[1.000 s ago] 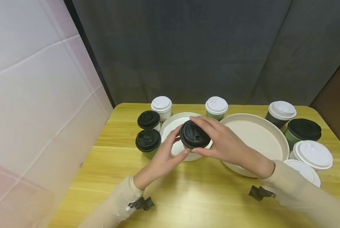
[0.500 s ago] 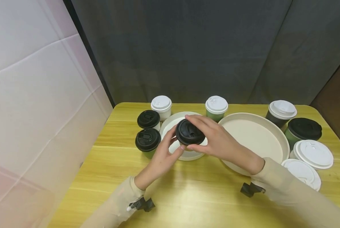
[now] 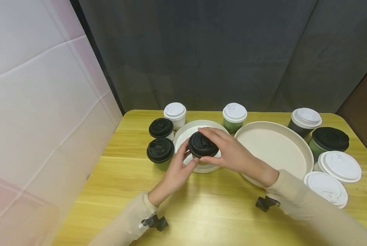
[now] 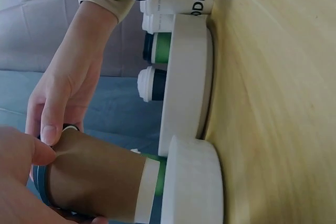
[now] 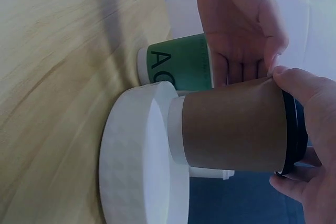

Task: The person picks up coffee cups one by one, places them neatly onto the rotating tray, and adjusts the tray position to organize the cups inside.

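A brown paper coffee cup [image 5: 233,124] with a black lid [image 3: 202,145] is held between both hands, over the smaller white round tray [image 3: 186,131]. My left hand [image 3: 178,171] curls round the side of the cup, thumb toward me. From the right, my right hand [image 3: 234,152] grips the lid's edge between thumb and fingers. Both thumbs meet just under the lid in the wrist views. The cup's white base [image 5: 177,129] hangs close over the tray rim in the right wrist view, slightly tilted.
Left of the small tray stand two black-lidded cups [image 3: 160,150] and a white-lidded cup [image 3: 175,112]. Behind, between the trays, is a green cup [image 3: 234,118]. A larger cream tray [image 3: 274,147] lies right, beside several lidded cups [image 3: 329,139]. A grey curtain [image 3: 201,54] hangs behind.
The cup has shifted a little to the left, over the small tray, with my right hand moving along with it. My left hand has barely moved.
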A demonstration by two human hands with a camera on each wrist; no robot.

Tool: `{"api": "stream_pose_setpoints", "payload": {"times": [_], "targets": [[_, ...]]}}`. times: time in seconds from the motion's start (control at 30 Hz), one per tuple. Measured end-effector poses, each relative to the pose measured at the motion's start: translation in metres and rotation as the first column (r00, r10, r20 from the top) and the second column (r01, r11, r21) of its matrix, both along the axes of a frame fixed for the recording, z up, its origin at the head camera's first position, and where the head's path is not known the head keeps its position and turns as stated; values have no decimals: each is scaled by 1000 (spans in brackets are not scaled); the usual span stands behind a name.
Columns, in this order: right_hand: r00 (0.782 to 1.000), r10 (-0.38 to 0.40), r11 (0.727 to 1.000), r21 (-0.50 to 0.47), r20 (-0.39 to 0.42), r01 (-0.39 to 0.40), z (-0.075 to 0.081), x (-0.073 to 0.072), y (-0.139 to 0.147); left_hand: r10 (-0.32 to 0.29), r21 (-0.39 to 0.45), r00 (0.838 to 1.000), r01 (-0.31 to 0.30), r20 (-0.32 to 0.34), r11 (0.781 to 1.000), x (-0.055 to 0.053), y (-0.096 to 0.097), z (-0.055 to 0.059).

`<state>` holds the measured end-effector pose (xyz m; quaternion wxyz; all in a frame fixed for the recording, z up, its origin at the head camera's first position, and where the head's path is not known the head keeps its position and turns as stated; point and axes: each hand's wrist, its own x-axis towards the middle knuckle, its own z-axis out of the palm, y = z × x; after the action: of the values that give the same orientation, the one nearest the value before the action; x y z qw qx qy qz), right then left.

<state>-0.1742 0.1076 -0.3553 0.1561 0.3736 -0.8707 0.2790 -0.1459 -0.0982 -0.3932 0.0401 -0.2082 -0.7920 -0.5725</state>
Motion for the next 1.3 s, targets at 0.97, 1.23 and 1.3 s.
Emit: {"api": "stream_pose_setpoints", "payload": {"times": [0.97, 1.23, 1.3], "targets": [[1000, 14, 999, 36, 13, -15, -28, -9, -3, 13, -26, 990, -9, 142, 1000, 0, 1, -19], [1000, 24, 999, 45, 1, -24, -31, -10, -4, 34, -43, 985, -27, 169, 999, 1, 1, -21], [1000, 23, 999, 47, 3, -23, -32, -10, -5, 32, -41, 984, -26, 175, 999, 1, 1, -22]]}}
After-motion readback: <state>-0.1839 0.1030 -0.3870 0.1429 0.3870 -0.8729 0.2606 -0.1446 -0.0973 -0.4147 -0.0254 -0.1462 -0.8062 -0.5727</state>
